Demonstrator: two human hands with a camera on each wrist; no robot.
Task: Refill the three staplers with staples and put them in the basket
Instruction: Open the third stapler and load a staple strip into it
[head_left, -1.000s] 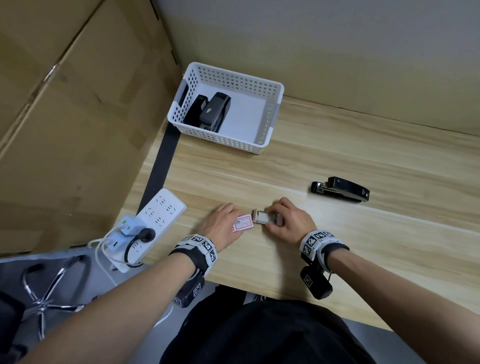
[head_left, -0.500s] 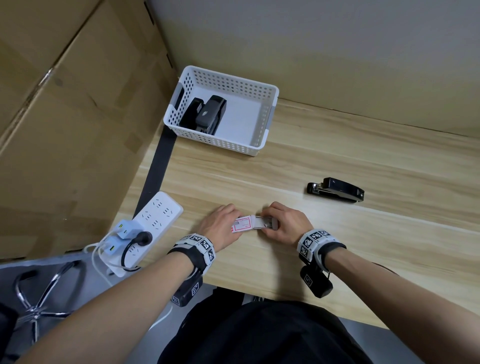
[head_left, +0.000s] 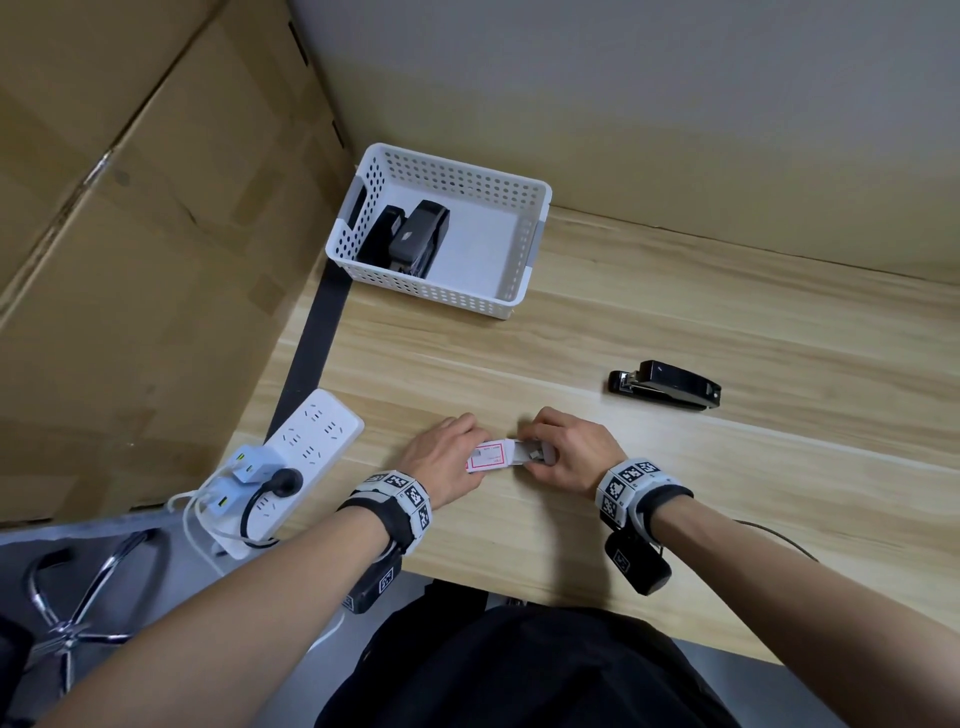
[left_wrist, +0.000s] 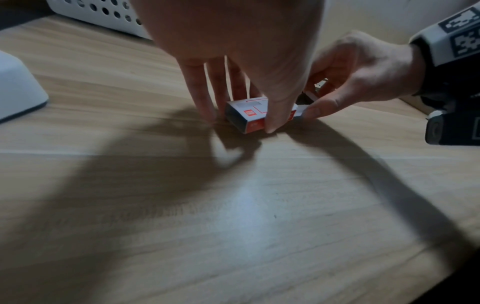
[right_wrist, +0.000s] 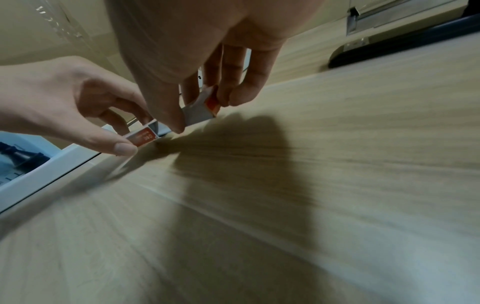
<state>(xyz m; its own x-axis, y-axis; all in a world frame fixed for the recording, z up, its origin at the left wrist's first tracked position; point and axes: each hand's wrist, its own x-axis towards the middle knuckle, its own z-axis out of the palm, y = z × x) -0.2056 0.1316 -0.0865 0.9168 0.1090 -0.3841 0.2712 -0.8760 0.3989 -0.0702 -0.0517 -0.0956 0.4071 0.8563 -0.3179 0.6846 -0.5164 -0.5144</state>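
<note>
Resting on the wooden tabletop, a small cardboard staple box is pinched at its sleeve by the left hand, while its inner tray is pinched by the right hand. Light and easily crushed, it is best held by the edges. Two staplers lie in the perforated plastic basket; a third stapler, glossy black, sits apart.

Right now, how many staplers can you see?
3. Two lie side by side at the left end of the basket: one by its wall, another beside it. The third lies on the table.
</note>
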